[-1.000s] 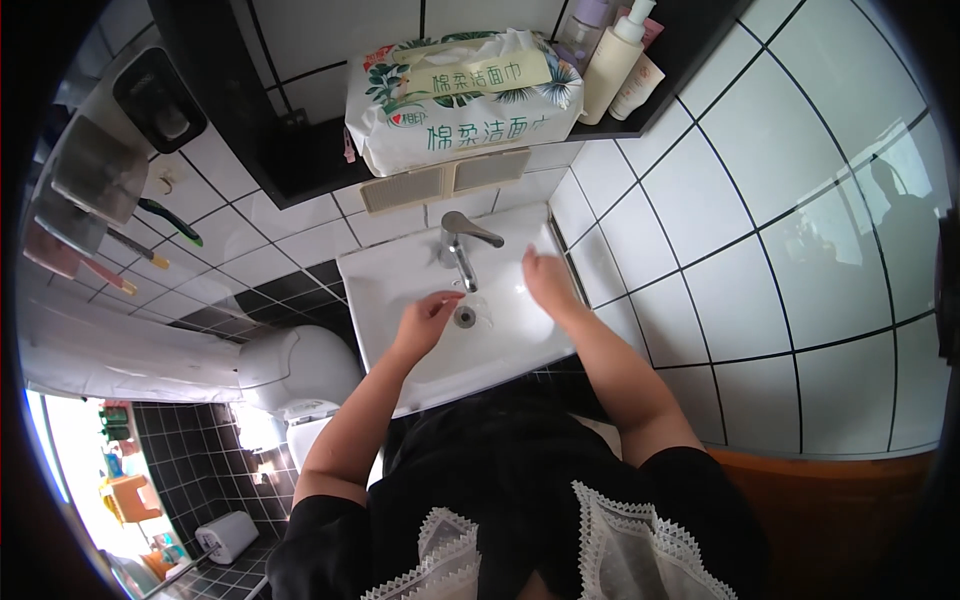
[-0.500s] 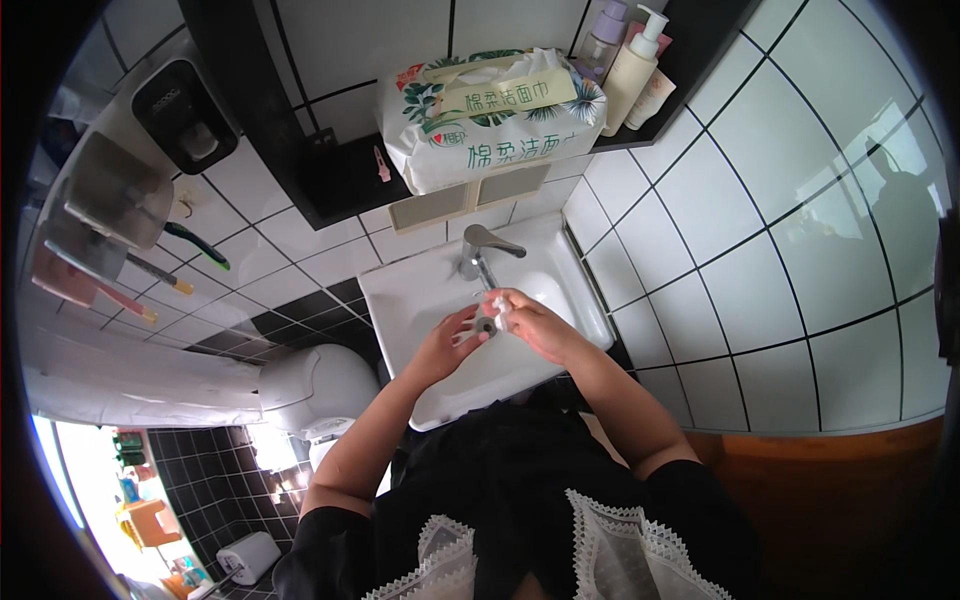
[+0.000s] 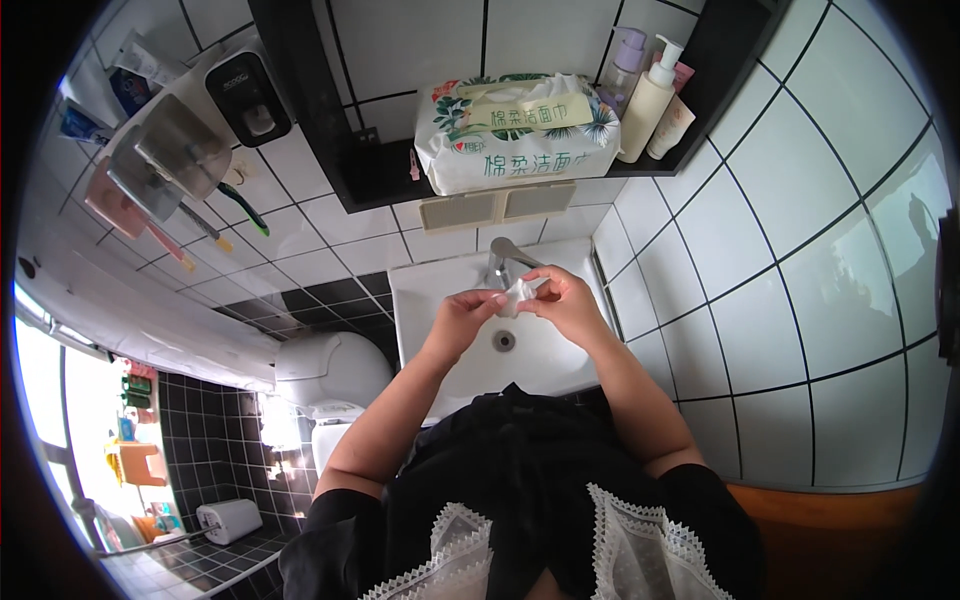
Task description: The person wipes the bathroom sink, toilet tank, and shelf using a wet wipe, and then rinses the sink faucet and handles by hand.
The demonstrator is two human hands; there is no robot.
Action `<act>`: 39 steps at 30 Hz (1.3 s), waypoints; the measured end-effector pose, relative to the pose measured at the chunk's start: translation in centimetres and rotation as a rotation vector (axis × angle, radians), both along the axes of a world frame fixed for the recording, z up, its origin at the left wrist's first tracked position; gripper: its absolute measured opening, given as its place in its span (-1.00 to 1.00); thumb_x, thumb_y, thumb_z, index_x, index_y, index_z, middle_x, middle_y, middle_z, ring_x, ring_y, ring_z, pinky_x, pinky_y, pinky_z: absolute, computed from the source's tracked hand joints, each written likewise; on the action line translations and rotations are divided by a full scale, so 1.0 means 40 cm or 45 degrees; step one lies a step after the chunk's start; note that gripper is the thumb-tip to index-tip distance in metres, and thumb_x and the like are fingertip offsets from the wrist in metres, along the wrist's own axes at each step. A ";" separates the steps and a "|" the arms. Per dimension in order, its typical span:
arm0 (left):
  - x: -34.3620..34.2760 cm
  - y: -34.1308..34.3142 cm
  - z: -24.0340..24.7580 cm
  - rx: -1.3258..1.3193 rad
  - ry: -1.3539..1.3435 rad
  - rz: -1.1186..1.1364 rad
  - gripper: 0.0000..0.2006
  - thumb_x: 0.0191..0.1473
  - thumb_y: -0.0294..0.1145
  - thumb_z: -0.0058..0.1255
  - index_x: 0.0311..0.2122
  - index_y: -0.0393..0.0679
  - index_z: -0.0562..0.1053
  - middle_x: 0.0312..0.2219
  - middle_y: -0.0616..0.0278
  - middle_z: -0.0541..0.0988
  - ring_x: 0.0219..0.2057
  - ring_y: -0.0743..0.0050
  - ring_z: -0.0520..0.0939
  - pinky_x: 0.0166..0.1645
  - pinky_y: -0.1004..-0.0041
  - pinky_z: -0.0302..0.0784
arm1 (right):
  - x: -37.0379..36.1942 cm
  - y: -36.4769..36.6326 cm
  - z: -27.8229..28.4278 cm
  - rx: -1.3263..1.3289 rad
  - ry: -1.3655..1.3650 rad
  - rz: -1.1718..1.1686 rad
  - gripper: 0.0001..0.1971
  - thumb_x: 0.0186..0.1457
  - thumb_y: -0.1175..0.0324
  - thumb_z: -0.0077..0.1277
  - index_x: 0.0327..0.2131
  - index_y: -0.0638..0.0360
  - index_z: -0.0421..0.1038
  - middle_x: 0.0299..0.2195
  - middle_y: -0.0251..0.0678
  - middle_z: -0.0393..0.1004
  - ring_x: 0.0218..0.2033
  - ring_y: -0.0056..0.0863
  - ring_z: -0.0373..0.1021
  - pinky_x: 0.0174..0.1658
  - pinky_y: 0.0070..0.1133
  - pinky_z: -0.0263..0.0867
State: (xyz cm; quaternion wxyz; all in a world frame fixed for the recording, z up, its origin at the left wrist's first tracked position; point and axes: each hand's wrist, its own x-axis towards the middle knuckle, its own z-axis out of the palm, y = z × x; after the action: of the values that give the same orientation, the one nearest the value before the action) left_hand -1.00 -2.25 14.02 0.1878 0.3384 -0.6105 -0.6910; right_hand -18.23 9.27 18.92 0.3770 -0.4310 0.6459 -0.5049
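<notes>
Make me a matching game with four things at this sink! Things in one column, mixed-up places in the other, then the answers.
Things
1. small white wad
2. drain
3. white-topped pump bottle
4. faucet

Places
A. on the black shelf, right of the tissue pack
B. at the back of the sink
C. between the left hand and right hand
D. in the basin's bottom

Pairs: 1-C, 2-D, 3-A, 4-B

– Notice any colour on the held piece [image 3: 516,296]?
– See white, same as on the sink [image 3: 422,292]; find silver-grey on the faucet [image 3: 503,249].
– And patterns?
– Spot green leaf print over white on the tissue pack [image 3: 520,145], plus black grid lines across white wall tiles [image 3: 745,215].
– Lilac anywhere?
– Yes, on a bottle cap [image 3: 631,47]; cream on the pump bottle [image 3: 648,117].
</notes>
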 end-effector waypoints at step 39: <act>-0.022 -0.005 0.129 -0.310 0.277 0.235 -0.87 0.20 -0.39 0.11 -0.22 -0.21 0.52 -0.45 0.37 0.54 -0.44 0.68 0.49 -0.39 0.62 0.40 | -0.095 -0.004 -0.025 0.238 -0.495 0.359 -0.69 0.03 0.32 0.29 -0.17 0.25 0.52 -0.23 -0.40 0.48 -0.28 -0.64 0.35 -0.22 -0.63 0.28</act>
State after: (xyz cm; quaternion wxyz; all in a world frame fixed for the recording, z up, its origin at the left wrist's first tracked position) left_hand -1.88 -2.44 19.18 0.3549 0.2910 -0.6320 -0.6245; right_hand -22.03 9.11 17.91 0.5990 -0.3751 0.5387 -0.4586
